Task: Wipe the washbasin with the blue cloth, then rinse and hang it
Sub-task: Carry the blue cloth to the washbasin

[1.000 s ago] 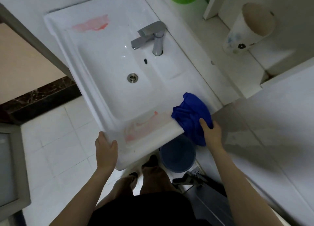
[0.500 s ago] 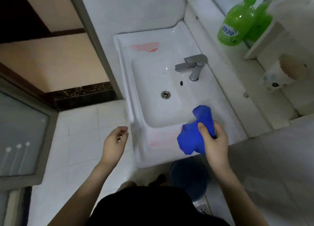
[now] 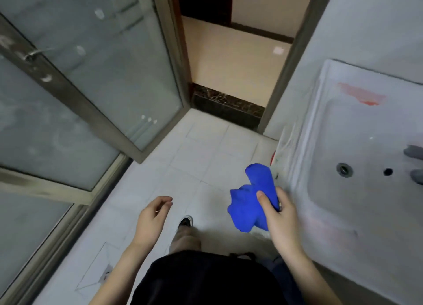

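Note:
My right hand [image 3: 280, 220] grips the bunched blue cloth [image 3: 249, 204] in the air, just left of the washbasin's front edge and above the floor. The white washbasin [image 3: 320, 149] fills the right side of the view, with a red smear [image 3: 364, 96] on its far rim, a fainter pink patch [image 3: 325, 231] on its near rim and a metal drain [image 3: 344, 169] in the bowl. Only the tip of the tap [image 3: 415, 165] shows at the right edge. My left hand [image 3: 152, 217] hangs over the floor with loosely curled fingers, holding nothing.
A frosted glass door with a metal frame [image 3: 96, 94] stands on the left. An open doorway with a dark marble threshold [image 3: 226, 105] lies ahead. White floor tiles [image 3: 196, 158] spread between them, and my shoe [image 3: 185, 221] shows below my hands.
The view has swung left, away from the basin towards the doorway. My right hand lifted the cloth off the basin rim and carried it left; my left hand let go of the front edge.

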Available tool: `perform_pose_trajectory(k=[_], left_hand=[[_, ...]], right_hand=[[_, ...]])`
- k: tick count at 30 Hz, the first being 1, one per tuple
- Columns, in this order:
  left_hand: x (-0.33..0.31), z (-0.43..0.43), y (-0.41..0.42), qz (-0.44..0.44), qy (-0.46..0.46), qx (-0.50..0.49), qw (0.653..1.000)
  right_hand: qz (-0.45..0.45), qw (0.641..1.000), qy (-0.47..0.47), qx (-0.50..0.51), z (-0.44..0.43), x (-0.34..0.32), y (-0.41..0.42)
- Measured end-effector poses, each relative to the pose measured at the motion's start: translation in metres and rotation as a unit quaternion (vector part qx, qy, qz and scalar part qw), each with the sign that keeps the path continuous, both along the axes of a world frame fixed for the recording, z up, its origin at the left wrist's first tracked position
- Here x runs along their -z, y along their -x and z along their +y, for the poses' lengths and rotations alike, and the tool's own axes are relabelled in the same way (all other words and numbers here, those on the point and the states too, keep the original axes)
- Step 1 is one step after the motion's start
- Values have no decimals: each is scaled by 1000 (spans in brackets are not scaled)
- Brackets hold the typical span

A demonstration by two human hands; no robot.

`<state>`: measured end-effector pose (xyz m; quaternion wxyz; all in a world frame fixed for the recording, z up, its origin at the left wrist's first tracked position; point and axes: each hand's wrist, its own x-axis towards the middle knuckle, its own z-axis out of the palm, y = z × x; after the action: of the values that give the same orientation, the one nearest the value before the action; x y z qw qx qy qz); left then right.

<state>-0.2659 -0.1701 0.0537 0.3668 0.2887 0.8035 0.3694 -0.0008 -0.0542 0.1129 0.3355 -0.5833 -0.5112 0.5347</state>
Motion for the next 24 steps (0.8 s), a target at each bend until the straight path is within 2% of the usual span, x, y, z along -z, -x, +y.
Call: perform_pose_trajectory(k=[3,9,15,18,24], left_hand=[[17,-37,50,-19,42,-40,998],[14,-44,175,-21,70,-23,997],[-5,9,268,-22,38,-2,999],[-5,42,286,-29,38,9,999],[15,119,298,-45,62,30,997]], right_hand=[[-47,998,37,-19,-9,24,51],[-86,994,56,28,-6,36,158],[-79,996,18,43,33,11,235],[-81,996,1,35,58,0,256],[-77,995,25,60,130,13,275]])
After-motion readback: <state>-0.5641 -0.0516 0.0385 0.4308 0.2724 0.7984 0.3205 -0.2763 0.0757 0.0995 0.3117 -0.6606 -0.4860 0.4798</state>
